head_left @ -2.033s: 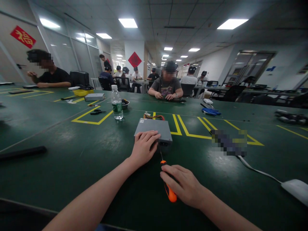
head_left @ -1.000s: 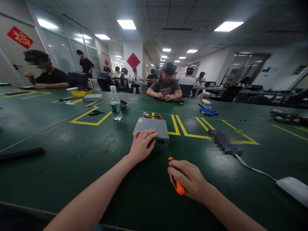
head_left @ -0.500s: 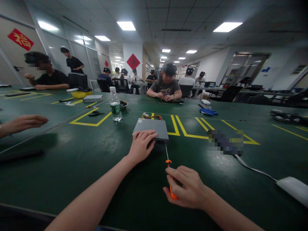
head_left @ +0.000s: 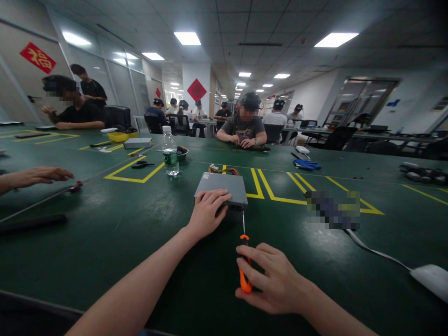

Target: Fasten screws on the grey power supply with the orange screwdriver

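Take the clock as centred on the gray metal box (head_left: 226, 182), with twelve pointing away from the person. Between ten and eleven o'clock a shallow bowl (head_left: 185, 154) holds dark items, too small to make out. A clear bottle (head_left: 171, 158) with a green label and a white cap stands upright just in front of it; how full it is cannot be told. Farther off at ten o'clock, a yellow tray (head_left: 117, 137) has dark objects in or over it, and a second gray box (head_left: 139, 143) lies just beside it.

The main gray box lies flat on the green table (head_left: 164, 289), with a bundle of wires (head_left: 227, 171) at its twelve o'clock edge. At seven o'clock the left hand (head_left: 209, 212) rests on its top near the front edge, fingers extended, side by side, not closed around anything. At five o'clock the right hand (head_left: 275, 277) is curled loosely around the orange handle of a screwdriver (head_left: 245, 283), fingertips and thumb on the grip. The shaft points toward twelve, its tip at the lower near-right corner of the box; whether it touches cannot be told.

At nine o'clock a co-worker's hand (head_left: 42, 175) reaches over the table.
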`<state>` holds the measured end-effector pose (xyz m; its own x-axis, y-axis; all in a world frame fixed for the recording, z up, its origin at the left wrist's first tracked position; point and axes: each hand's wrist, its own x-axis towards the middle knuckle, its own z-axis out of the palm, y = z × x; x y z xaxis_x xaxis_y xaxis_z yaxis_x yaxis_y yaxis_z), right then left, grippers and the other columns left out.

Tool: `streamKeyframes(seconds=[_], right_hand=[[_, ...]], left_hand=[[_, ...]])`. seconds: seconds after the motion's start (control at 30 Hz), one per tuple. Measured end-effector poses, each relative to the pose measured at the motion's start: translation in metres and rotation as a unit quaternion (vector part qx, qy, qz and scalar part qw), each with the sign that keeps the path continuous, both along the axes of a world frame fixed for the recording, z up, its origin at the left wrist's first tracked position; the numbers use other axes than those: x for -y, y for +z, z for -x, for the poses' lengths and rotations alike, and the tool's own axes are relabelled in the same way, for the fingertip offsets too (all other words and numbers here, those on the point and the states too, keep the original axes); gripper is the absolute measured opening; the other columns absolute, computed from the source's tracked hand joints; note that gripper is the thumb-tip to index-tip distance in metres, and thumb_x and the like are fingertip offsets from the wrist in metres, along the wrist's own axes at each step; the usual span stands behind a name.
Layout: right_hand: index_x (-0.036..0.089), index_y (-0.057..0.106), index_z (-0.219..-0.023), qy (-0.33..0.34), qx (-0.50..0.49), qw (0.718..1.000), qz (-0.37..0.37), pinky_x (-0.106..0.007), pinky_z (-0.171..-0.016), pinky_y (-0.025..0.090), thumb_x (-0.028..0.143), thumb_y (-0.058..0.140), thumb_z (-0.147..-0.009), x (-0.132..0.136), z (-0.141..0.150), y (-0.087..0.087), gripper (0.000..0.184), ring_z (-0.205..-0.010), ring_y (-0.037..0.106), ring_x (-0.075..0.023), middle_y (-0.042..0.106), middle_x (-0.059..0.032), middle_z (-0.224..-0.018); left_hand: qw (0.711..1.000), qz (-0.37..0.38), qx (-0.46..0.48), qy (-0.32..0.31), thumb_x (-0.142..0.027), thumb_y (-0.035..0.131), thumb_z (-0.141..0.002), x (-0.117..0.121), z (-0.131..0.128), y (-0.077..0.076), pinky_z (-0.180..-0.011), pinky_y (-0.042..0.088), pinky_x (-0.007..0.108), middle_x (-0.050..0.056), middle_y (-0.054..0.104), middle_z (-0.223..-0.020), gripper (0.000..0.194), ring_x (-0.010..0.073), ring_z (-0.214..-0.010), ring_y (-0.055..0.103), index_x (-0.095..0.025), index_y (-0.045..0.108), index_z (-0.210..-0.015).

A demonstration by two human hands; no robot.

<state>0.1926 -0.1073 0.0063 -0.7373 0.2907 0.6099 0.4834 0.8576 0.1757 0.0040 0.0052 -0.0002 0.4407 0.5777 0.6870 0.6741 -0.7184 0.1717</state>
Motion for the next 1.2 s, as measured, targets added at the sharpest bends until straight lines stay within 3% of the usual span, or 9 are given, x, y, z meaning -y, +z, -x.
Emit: streamKeyframes(seconds=[0.17, 0.4, 0.57, 0.67, 0.87, 1.03, 1.2], right_hand=[[0.014, 0.054, -0.088, -0.016, -0.033, 0.999, 0.021, -0.028, -0.058, 0.045, 0.03, 0.051, -0.083, 0.0, 0.0, -0.006, 0.018, -0.071, 0.058, -0.0165, 0.061, -0.0136, -0.091], [0.021, 0.054, -0.112, -0.057, 0.051, 0.993, 0.085, -0.033, -0.068, 0.047, 0.045, 0.05, -0.084, 0.003, 0.0, 0.002, 0.038, -0.086, 0.059, -0.022, 0.056, -0.0149, -0.106], [0.013, 0.055, -0.091, -0.009, -0.023, 1.0, 0.009, -0.029, -0.058, 0.045, 0.03, 0.054, -0.082, -0.001, 0.003, -0.003, 0.019, -0.069, 0.058, -0.0164, 0.062, -0.014, -0.094], [0.015, 0.052, -0.083, -0.005, -0.068, 0.998, 0.002, -0.028, -0.056, 0.045, 0.025, 0.054, -0.08, -0.002, 0.001, -0.004, 0.011, -0.068, 0.058, -0.016, 0.063, -0.0132, -0.091], [0.016, 0.055, -0.106, -0.041, 0.01, 0.998, 0.051, -0.033, -0.063, 0.048, 0.04, 0.044, -0.086, 0.003, -0.002, 0.004, 0.033, -0.081, 0.059, -0.022, 0.059, -0.0158, -0.099], [0.013, 0.053, -0.101, -0.019, -0.015, 0.999, 0.028, -0.03, -0.062, 0.048, 0.037, 0.045, -0.087, 0.0, 0.003, 0.001, 0.029, -0.077, 0.061, -0.0191, 0.062, -0.015, -0.093], [0.015, 0.049, -0.095, -0.043, -0.063, 0.995, 0.066, -0.03, -0.065, 0.05, 0.044, 0.047, -0.085, 0.0, 0.001, -0.006, 0.03, -0.078, 0.063, -0.0192, 0.064, -0.0143, -0.095]], left_hand=[[1.0, -0.003, 0.006, 0.004, -0.022, 0.047, -0.087, -0.001, -0.001, -0.001, -0.093, 0.028, 0.037, 0.001, 0.057, -0.123, 0.029, 0.0179, -0.113, 0.049, -0.027, 0.053, -0.114], [1.0, -0.004, 0.004, 0.006, -0.023, 0.047, -0.087, -0.003, -0.001, -0.002, -0.094, 0.028, 0.038, 0.001, 0.057, -0.123, 0.029, 0.0182, -0.113, 0.049, -0.027, 0.052, -0.115], [1.0, -0.004, 0.007, 0.005, -0.022, 0.046, -0.087, -0.002, -0.001, -0.002, -0.093, 0.028, 0.037, 0.0, 0.056, -0.124, 0.029, 0.0176, -0.114, 0.049, -0.028, 0.052, -0.115], [1.0, -0.006, 0.004, 0.007, -0.022, 0.047, -0.087, -0.002, -0.001, -0.002, -0.093, 0.028, 0.037, 0.001, 0.057, -0.123, 0.029, 0.0181, -0.113, 0.049, -0.027, 0.053, -0.114], [1.0, -0.001, 0.002, 0.009, -0.023, 0.047, -0.087, -0.003, -0.001, -0.002, -0.092, 0.029, 0.038, 0.001, 0.056, -0.124, 0.03, 0.0189, -0.114, 0.048, -0.028, 0.052, -0.116], [1.0, -0.003, 0.001, 0.01, -0.022, 0.048, -0.086, -0.002, -0.001, -0.002, -0.093, 0.029, 0.037, 0.001, 0.056, -0.123, 0.03, 0.0182, -0.114, 0.049, -0.028, 0.053, -0.115], [1.0, -0.003, 0.002, 0.007, -0.022, 0.047, -0.087, -0.002, 0.0, -0.002, -0.093, 0.028, 0.038, 0.0, 0.056, -0.123, 0.029, 0.0182, -0.115, 0.048, -0.028, 0.053, -0.115]])
